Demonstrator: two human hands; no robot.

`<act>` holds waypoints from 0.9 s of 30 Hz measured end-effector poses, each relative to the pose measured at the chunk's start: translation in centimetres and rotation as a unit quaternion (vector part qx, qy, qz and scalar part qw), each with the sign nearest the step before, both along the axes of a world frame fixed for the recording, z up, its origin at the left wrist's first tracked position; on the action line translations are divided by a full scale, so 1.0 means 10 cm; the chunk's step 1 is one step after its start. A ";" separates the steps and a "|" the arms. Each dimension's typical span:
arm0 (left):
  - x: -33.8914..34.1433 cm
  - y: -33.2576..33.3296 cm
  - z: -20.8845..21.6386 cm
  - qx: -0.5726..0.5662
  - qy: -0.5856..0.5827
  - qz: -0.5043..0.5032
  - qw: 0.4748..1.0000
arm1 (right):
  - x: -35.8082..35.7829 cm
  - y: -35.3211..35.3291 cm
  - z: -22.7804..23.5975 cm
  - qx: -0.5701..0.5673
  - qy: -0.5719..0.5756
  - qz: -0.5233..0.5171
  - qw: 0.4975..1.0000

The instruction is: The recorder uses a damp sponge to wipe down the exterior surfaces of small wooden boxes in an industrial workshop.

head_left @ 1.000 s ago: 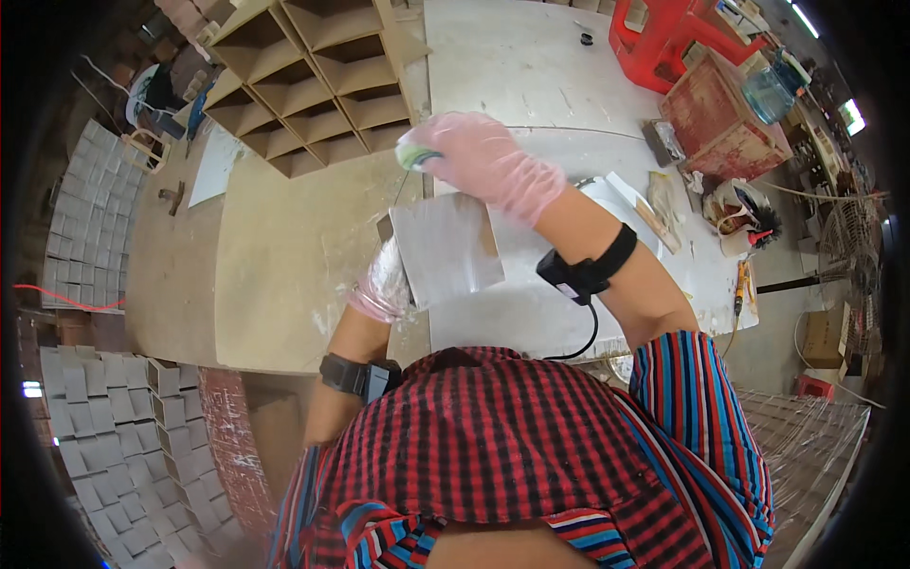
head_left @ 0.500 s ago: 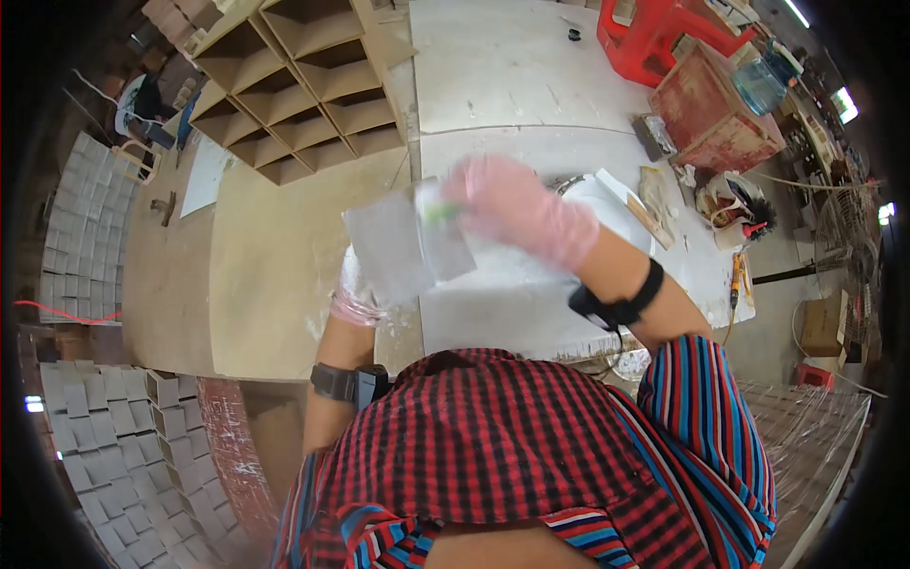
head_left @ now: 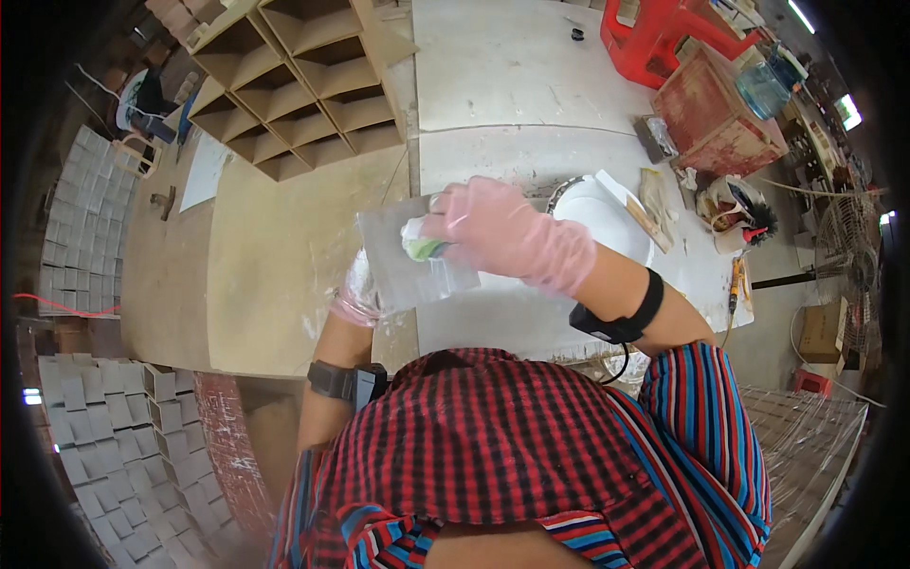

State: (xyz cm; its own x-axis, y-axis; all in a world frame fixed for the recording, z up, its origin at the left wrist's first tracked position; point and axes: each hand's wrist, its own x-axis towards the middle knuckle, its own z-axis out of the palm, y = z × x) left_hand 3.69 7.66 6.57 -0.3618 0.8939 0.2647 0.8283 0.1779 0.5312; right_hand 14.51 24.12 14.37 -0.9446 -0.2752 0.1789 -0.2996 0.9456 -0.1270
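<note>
My left hand, in a thin pink glove smeared with white, holds up a greyish-white, square-sided box over the worktable. Its fingers are mostly hidden behind the box. My right hand, also gloved in pink, is closed round a small green-and-white sponge. The sponge lies against the face of the box. Just right of my right hand stands a round tub of white paint, with a flat wooden-handled tool across its rim.
Unpainted cardboard-brown compartment shelves stand at the far left of the worktable. A red plastic stool, a paint-stained box and a clear blue water bottle are at the far right. Stacked white boxes line the left.
My right hand has moved slightly down and left, bringing the sponge further over the box face. The box has tilted a little and shifted slightly right in my left hand.
</note>
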 end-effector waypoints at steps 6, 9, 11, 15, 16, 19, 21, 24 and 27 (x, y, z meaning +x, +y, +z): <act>-0.05 -0.09 -0.39 0.166 -0.835 -0.009 0.524 | -0.36 0.36 -0.15 -0.134 0.116 -0.135 0.975; -0.04 -0.14 -0.28 0.176 -0.811 -0.023 0.558 | -0.22 0.09 -0.01 -0.125 0.117 0.019 0.985; -0.16 -0.10 -0.33 0.078 -0.283 -0.136 0.946 | -0.17 -0.21 -0.05 -0.087 0.066 0.060 0.992; 0.04 -0.08 -0.25 0.183 -0.713 -0.059 0.675 | -0.40 -0.17 -0.04 -0.135 0.066 0.032 0.988; 0.09 -0.09 -0.22 0.169 -0.739 -0.026 0.652 | -0.50 -0.07 -0.05 -0.137 0.065 0.035 0.988; 0.02 -0.02 -0.29 0.165 -0.788 -0.039 0.591 | -0.56 0.22 -0.12 -0.193 0.125 -0.059 0.971; -0.06 -0.06 -0.23 0.191 -0.806 -0.070 0.556 | -0.31 0.10 -0.05 -0.121 0.135 0.018 0.983; -0.16 -0.10 -0.12 -0.124 -0.176 -0.088 0.973 | -0.02 -0.32 -0.07 0.001 0.068 0.074 0.995; -0.11 -0.13 -0.35 0.100 -0.429 -0.018 0.898 | -0.04 -0.37 -0.25 -0.023 0.085 0.106 0.991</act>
State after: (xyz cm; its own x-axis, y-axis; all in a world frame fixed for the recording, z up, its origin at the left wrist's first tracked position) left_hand 2.56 6.34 3.11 -0.4807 0.8749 0.0595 0.1030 -0.0110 0.9946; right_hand 14.10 20.40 11.91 -0.8220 -0.4513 0.3472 -0.5110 0.8538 -0.0999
